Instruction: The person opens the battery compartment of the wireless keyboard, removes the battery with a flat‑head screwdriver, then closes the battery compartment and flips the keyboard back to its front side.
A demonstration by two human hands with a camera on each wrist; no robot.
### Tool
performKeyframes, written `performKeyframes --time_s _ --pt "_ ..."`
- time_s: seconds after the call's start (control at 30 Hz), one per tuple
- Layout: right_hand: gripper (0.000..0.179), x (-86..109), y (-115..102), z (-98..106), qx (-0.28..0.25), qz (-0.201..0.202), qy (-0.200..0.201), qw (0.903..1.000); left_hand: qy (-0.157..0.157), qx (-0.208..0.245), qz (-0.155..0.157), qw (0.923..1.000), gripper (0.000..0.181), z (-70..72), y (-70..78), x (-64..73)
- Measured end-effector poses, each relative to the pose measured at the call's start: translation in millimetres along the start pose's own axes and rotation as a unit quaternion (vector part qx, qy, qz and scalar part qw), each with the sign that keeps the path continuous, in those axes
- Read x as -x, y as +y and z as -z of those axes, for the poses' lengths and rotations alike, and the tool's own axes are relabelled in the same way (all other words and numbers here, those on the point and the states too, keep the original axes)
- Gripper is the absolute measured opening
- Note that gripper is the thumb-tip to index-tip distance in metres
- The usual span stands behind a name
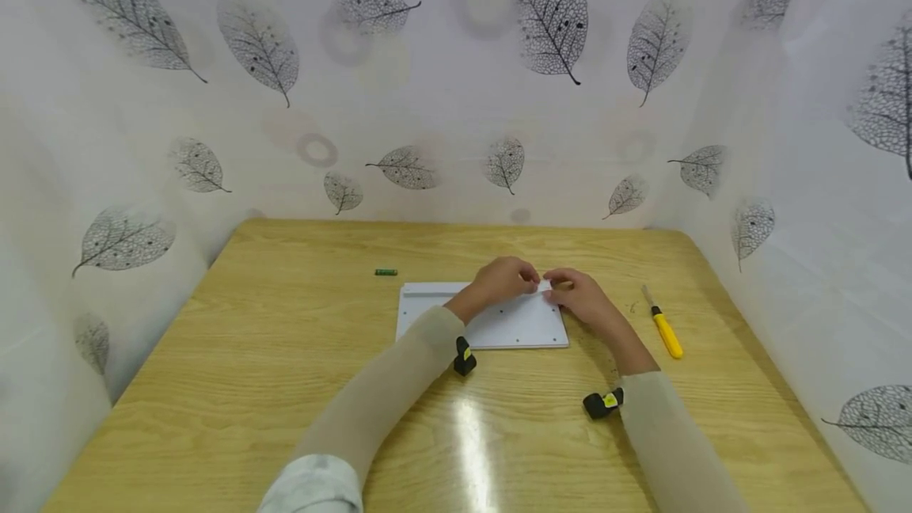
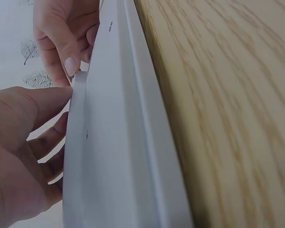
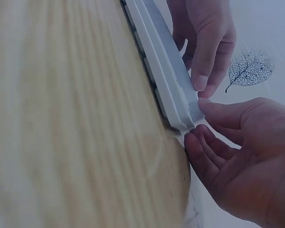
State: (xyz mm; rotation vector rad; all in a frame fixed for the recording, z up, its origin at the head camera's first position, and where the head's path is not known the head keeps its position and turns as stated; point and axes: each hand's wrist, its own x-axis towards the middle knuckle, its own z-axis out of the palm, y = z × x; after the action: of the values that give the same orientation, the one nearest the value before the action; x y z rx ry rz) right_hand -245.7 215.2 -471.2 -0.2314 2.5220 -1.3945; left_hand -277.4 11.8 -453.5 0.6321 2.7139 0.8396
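Observation:
A white keyboard lies face down on the table, its back dotted with small dark screw holes; a row of its keys peeks out beneath one side in the right wrist view. Along its far edge runs a raised ridge. My left hand pinches that edge near the right end, thumb on top and the other fingers behind. At the far right corner, my right hand grips the keyboard between thumb and curled fingers. Between both hands the corner shows; fingers partly hide it.
Left of the keyboard, toward the back, lies a green battery. A screwdriver with a yellow handle rests at the right. Leaf-patterned curtains hang behind and beside the wooden table.

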Motion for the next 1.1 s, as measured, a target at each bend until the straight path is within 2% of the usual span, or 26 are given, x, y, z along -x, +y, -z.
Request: performKeyframes --time_s 0.23,0.43,0.77,0.93,1.1 --pt "0.043 16.7 7.8 8.4 -0.041 -0.005 -0.034 0.9986 -0.007 -0.014 -0.003 0.9999 0.025 -3.9 8.0 -4.7" --pt "0.043 35.8 10.5 14.0 -0.025 0.004 -0.071 0.9971 -0.010 -0.013 0.000 0.9999 0.026 -5.7 12.1 -7.2" --pt "0.034 54.0 10.2 9.6 -0.022 -0.003 -0.080 0.9966 -0.012 -0.013 -0.019 0.9997 0.033 -8.6 15.6 -9.4" --pt "0.037 59.7 8.3 10.7 -0.005 0.002 -0.079 0.9968 -0.005 0.006 -0.031 0.9995 0.033 -9.8 11.5 -14.5" --pt "0.037 65.1 9.8 14.7 -0.021 0.003 -0.079 0.9966 0.001 0.022 -0.050 0.9985 0.033 -10.0 8.8 -18.3"
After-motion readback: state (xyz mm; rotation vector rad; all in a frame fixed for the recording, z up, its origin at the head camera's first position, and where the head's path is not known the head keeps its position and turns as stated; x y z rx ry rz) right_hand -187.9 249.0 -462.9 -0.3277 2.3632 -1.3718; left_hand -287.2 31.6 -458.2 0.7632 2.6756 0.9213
